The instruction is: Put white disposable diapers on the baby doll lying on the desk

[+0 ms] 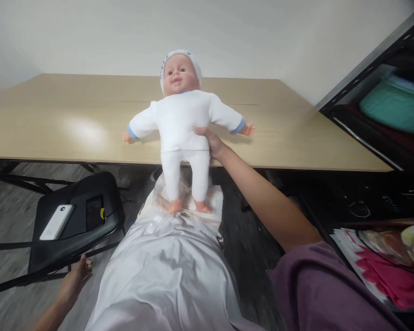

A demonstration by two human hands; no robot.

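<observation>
A baby doll (182,124) in a white suit and white cap stands upright with its feet on my lap, facing me. My right hand (210,141) grips it at the waist from the right side, fingers wrapped round its back. My left hand (76,278) hangs low at my left thigh, next to the seat of a black folding chair (72,220); its fingers are curled loosely and hold nothing. My lap is covered in pale grey cloth (165,276).
A long light wooden table (72,124) runs behind the doll. The black chair carries a white phone-like device (56,222) and a dark phone (94,212). A black metal shelf (372,119) with a teal bundle stands at right; red and pink packets (386,266) lie below it.
</observation>
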